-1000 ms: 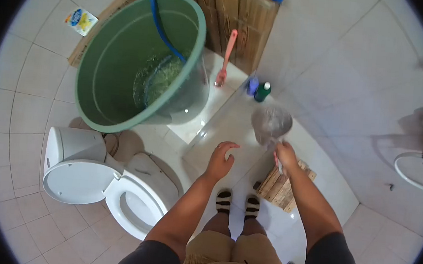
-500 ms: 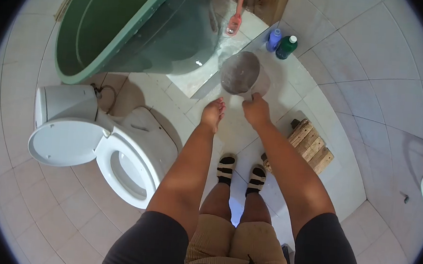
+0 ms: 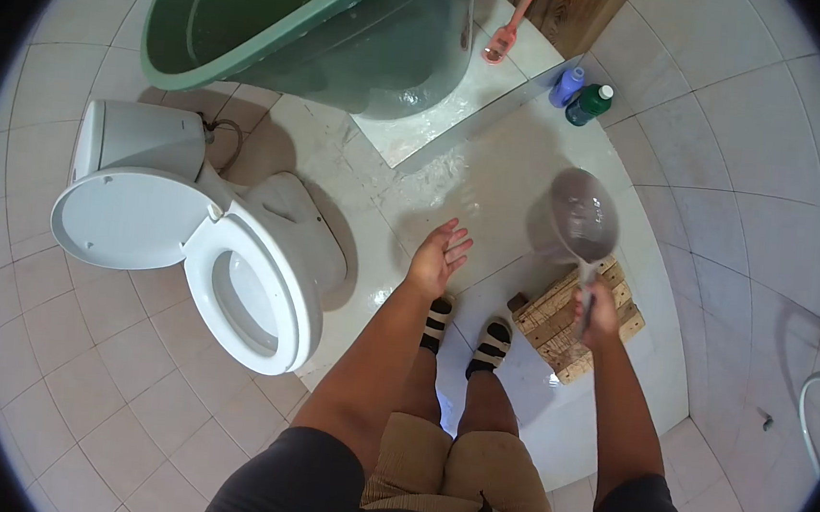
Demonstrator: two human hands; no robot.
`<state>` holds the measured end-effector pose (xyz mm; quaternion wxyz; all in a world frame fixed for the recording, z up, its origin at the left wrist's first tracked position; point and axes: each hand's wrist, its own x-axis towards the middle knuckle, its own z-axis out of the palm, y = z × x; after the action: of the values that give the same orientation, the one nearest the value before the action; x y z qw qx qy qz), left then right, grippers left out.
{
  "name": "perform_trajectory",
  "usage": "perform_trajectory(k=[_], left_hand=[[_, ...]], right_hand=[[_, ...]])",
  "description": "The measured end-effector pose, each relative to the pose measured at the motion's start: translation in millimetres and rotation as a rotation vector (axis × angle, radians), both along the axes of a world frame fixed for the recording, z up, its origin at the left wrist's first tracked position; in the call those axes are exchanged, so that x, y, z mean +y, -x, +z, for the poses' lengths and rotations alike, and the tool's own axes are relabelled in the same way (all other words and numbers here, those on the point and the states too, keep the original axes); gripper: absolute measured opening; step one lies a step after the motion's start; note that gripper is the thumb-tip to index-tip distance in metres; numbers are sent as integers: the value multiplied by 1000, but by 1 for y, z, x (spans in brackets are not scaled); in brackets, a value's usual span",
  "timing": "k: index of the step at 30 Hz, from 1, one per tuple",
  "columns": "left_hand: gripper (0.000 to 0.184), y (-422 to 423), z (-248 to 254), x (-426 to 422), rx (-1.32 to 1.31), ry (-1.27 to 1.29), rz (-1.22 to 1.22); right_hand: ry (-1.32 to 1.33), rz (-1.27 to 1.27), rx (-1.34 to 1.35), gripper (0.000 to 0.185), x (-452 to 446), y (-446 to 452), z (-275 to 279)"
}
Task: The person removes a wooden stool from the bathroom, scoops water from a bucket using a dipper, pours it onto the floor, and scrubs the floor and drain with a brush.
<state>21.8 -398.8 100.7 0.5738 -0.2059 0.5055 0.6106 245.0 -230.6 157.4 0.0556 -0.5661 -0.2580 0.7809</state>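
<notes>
My right hand [image 3: 600, 314] is closed round the handle of a grey water dipper [image 3: 585, 215], held above a small wooden stool [image 3: 557, 340]. The dipper's round bowl points away from me and is a little blurred; its inside has a wet shine. My left hand [image 3: 441, 258] is held out over the wet floor [image 3: 493, 186] with its fingers apart and nothing in it.
A large green tub [image 3: 282, 49] stands on a raised tiled step [image 3: 419, 141]. A white toilet [image 3: 243, 301] with its lid up is at the left. Blue bottle [image 3: 567, 86], green bottle [image 3: 589, 106] and a pink brush [image 3: 504, 42] lie beyond. Tiled wall [image 3: 754, 168] at right.
My right hand has carried the dipper from near the tub's step to the right and back toward me, over the stool. My left hand has turned and its fingers have spread. The view has shifted.
</notes>
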Motion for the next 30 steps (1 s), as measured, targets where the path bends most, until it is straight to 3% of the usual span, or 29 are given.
perform_trajectory(k=[5, 8, 10, 12, 15, 17, 24, 26, 28, 29, 30], left_hand=[[44, -32, -21, -30, -67, -17, 36], [42, -46, -19, -31, -91, 22, 23], [41, -52, -19, -29, -102, 39, -1], [42, -58, -22, -28, -110, 38, -28], [43, -63, -27, -25, -92, 54, -88], [42, -65, -25, -20, -82, 73, -129], [36, -53, 18, 9, 187, 123, -148], [32, -32, 44, 10, 474, -22, -148], [28, 0, 86, 16, 800, -138, -113], [27, 20, 116, 21, 979, -177, -82], [26, 44, 149, 24, 1355, -137, -131]], right_hand=[[-128, -65, -219, 15, 40, -61, -27], [-284, -43, -253, 13, 75, -96, -86], [-482, 246, -540, 18, 102, -109, -115], [-813, 1386, -831, 26, 138, -128, -150], [-774, 968, -1062, 34, 149, -129, -166], [-897, 685, -1217, 36, 141, -103, -131], [-1012, 537, -1133, 28, 126, -111, -75], [-1135, 324, -1017, 19, 116, -117, -72], [-600, -258, -316, 13, 111, -120, -60], [-577, -316, -226, 9, 101, -107, -38], [-553, -372, -131, 7, 86, -82, -2]])
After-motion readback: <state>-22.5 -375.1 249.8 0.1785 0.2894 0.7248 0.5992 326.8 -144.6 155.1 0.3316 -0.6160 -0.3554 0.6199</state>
